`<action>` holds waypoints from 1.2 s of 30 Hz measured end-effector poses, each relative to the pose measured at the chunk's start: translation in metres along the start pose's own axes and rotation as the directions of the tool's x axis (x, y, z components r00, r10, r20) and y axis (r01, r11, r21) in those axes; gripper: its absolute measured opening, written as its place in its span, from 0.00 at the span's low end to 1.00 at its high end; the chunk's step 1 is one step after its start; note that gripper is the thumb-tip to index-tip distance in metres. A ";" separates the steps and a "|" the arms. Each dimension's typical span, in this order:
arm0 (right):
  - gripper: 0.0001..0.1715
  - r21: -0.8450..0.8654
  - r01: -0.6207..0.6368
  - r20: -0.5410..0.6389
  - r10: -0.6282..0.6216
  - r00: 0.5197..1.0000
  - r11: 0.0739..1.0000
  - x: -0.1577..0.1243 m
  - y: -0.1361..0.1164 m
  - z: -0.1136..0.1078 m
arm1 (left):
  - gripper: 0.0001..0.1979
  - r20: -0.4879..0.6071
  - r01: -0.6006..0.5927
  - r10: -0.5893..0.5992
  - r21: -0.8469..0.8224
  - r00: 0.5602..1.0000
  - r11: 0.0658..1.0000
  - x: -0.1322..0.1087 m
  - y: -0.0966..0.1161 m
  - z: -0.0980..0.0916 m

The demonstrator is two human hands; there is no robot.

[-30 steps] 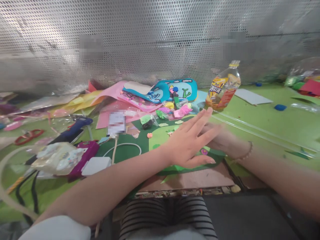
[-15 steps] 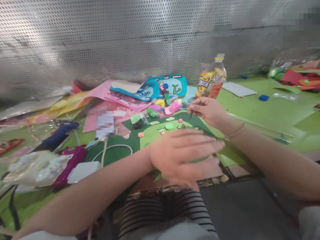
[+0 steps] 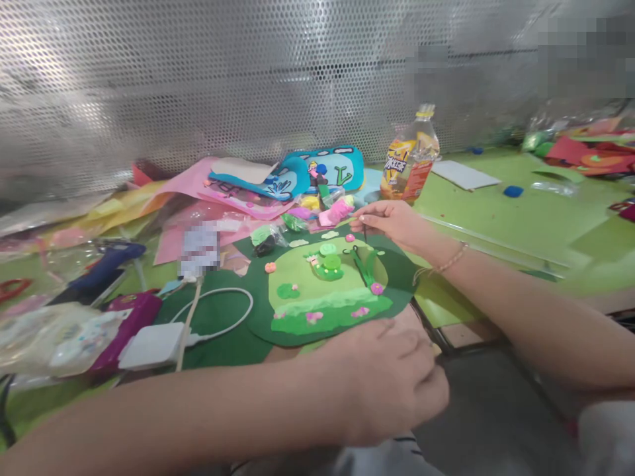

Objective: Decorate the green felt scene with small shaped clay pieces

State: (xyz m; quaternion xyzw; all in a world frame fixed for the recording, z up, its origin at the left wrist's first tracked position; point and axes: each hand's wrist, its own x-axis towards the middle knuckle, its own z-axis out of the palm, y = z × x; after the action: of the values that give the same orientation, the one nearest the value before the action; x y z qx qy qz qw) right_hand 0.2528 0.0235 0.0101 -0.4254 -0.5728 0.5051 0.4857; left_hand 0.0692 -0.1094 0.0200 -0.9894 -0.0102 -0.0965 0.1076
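Observation:
My right hand (image 3: 389, 221) is closed in a pinch above the back right of a green clay picture (image 3: 407, 264). A thin dark strand (image 3: 366, 233) hangs down from its fingertips. On the picture are a green clay frog-like figure (image 3: 328, 264), green stems (image 3: 366, 266), a pink flower (image 3: 377, 289) and a band of green clay (image 3: 327, 318). My left hand (image 3: 391, 383) is at the picture's near edge, its fingers curled and closed. Whatever it might hold is hidden.
Packets of coloured clay (image 3: 335, 211) and blue picture boards (image 3: 347, 158) lie behind. A drink bottle (image 3: 409, 158) stands at the back right, near a white board (image 3: 464, 174). Left are a white charger (image 3: 153, 345), its cable, a purple case (image 3: 126, 327) and a blue glue gun (image 3: 109, 264).
My left hand has moved down toward me, off the picture, and its spread fingers have curled in. My right hand still pinches the dark strand, slightly lower. The view has shifted a little.

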 end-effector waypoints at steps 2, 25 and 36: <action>0.05 0.007 -0.022 0.008 0.022 1.000 1.000 -0.001 -0.001 0.003 | 0.18 -0.025 0.103 -0.103 0.001 0.994 0.995 0.000 -0.007 0.004; 0.03 0.040 -0.001 0.033 -0.001 0.999 0.999 0.003 0.005 0.002 | 0.33 0.116 0.678 -0.673 -0.008 0.731 0.735 0.004 -0.066 0.044; 0.04 0.020 0.008 0.044 -0.009 0.999 1.000 0.002 0.004 0.002 | 0.33 0.102 0.682 -0.676 -0.046 0.730 0.730 0.004 -0.067 0.045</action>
State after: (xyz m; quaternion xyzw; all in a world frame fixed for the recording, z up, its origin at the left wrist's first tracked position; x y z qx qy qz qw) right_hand 0.2502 0.0259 0.0065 -0.4070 -0.5801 0.5178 0.4794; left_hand 0.0790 -0.0346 -0.0084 -0.9237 -0.3714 -0.0909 0.0247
